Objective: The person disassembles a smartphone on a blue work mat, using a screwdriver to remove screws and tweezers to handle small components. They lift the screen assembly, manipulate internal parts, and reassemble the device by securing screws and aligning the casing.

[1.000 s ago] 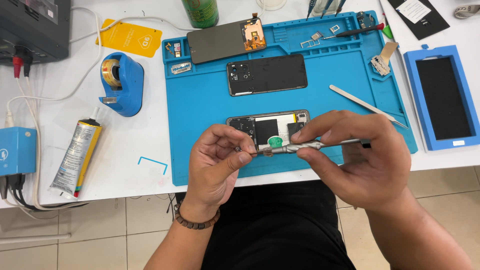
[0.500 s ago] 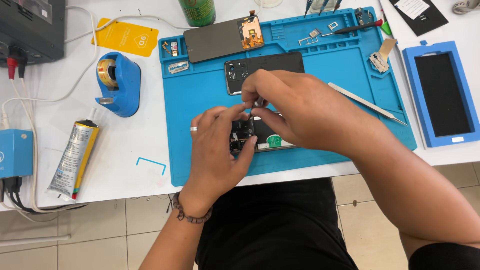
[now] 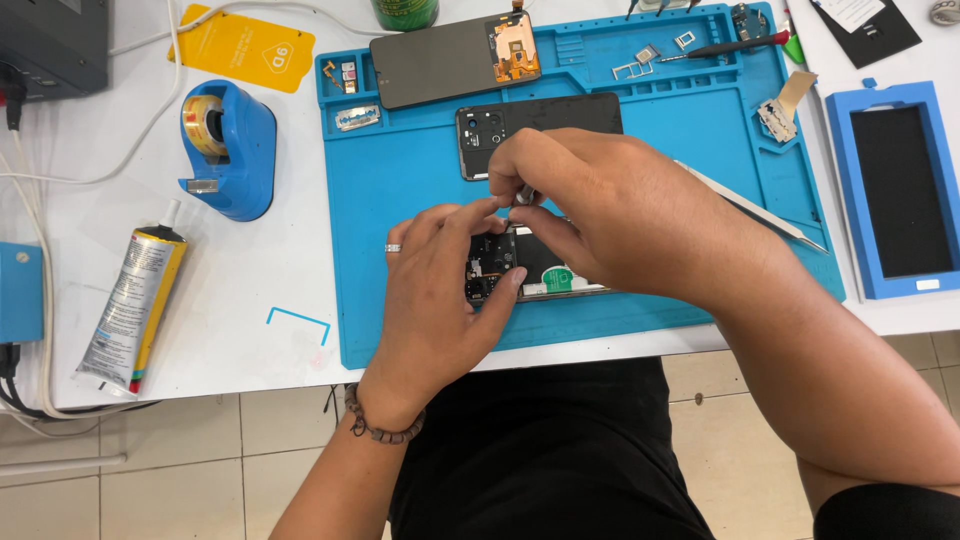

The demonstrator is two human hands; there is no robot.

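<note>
Matt blue silicone mat (image 3: pixel 420 190), glossy phone back (image 3: pixel 560 115)

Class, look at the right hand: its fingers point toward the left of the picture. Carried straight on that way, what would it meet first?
Most likely the left hand: the right hand pinches a small metal piece right beside its fingertips, above the opened phone. Depth is uncertain.

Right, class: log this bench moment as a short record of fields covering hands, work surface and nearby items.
left hand: steadies the opened phone
right hand: pinches a small metal tool over the phone
surface: blue mat
behind the hands: dark back cover, detached screen
left of mat: tape dispenser, glue tube
</note>
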